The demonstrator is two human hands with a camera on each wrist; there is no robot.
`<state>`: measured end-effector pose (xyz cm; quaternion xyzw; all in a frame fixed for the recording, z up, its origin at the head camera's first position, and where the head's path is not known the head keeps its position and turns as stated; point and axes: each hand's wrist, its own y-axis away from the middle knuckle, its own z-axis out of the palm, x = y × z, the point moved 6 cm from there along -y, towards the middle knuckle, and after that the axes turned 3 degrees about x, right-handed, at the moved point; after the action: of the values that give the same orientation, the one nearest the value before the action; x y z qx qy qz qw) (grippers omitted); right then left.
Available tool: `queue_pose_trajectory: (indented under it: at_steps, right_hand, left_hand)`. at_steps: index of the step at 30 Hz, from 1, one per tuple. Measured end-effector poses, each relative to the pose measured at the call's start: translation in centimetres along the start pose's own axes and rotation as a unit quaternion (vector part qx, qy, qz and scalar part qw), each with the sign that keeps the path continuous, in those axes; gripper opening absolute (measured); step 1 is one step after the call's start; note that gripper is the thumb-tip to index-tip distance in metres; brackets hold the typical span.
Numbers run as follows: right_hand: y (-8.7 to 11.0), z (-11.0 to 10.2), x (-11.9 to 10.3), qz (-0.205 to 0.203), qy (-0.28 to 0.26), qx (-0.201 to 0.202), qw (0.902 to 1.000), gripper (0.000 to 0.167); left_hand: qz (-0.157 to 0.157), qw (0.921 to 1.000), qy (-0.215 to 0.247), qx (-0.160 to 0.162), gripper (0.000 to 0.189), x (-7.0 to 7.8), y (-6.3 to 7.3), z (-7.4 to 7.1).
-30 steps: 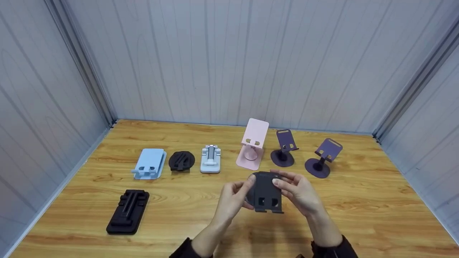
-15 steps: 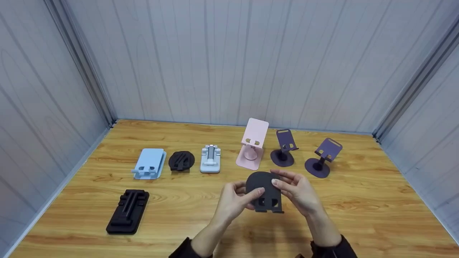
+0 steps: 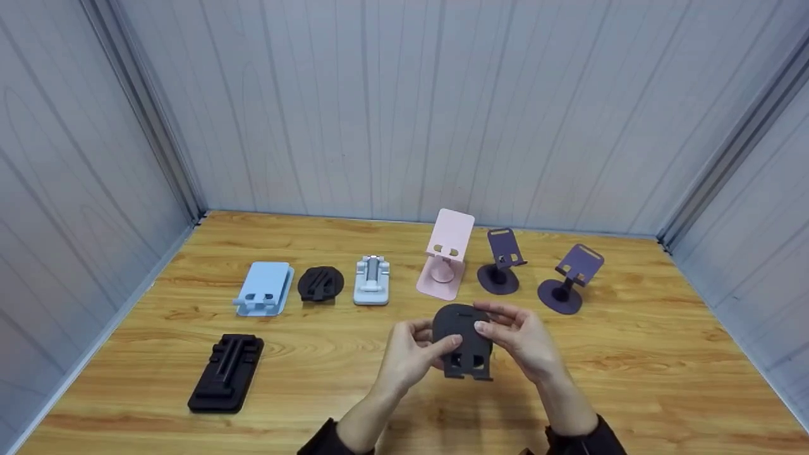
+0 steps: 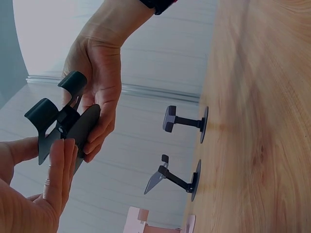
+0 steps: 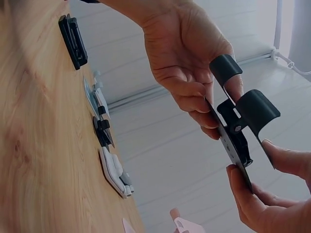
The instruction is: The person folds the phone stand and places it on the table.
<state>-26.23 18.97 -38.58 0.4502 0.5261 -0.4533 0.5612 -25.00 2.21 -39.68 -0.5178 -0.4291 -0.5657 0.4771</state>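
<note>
black phone stand [image 3: 468, 347], one: plate [image 3: 469, 344] shifted leftward over round base [image 3: 439, 322], seemingly nearer alignment. left hand [image 3: 407, 357] and right hand [image 3: 528, 341]: both pinching it.

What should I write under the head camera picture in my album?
Left hand and right hand hold a black phone stand over a wooden table, a pink stand behind.

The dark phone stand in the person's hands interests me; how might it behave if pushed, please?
The dark phone stand would probably feel stiff, since it looks unbent between the left hand and right hand. Pushed on one side, it may pivot at the hinge visible from the right wrist. Its curved hooks might catch if slid.
</note>
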Motion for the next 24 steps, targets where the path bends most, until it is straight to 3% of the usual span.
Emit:
queue_pose_trajectory:
  at_steps: [15,19,22,24]
  right_hand:
    - [-0.04,-0.12,0.21,-0.009,0.019,0.043,0.9989,0.049]
    - [-0.07,-0.12,0.31,0.000,0.005,0.075,0.9972,0.046]
    - [-0.08,-0.18,0.30,0.000,-0.011,0.119,0.9929,0.043]
    - [-0.07,-0.27,0.19,-0.008,-0.017,0.150,0.9886,0.042]
  left_hand:
    - [0.015,0.9991,-0.035,0.021,0.037,-0.14,-0.05,-0.18]
    - [0.021,0.9985,-0.044,0.024,0.038,-0.13,-0.16,-0.28]
    - [0.039,0.9952,-0.085,0.031,0.042,0.15,-0.11,-0.47]
    - [0.057,0.9880,-0.135,0.049,0.047,0.54,0.05,-0.76]
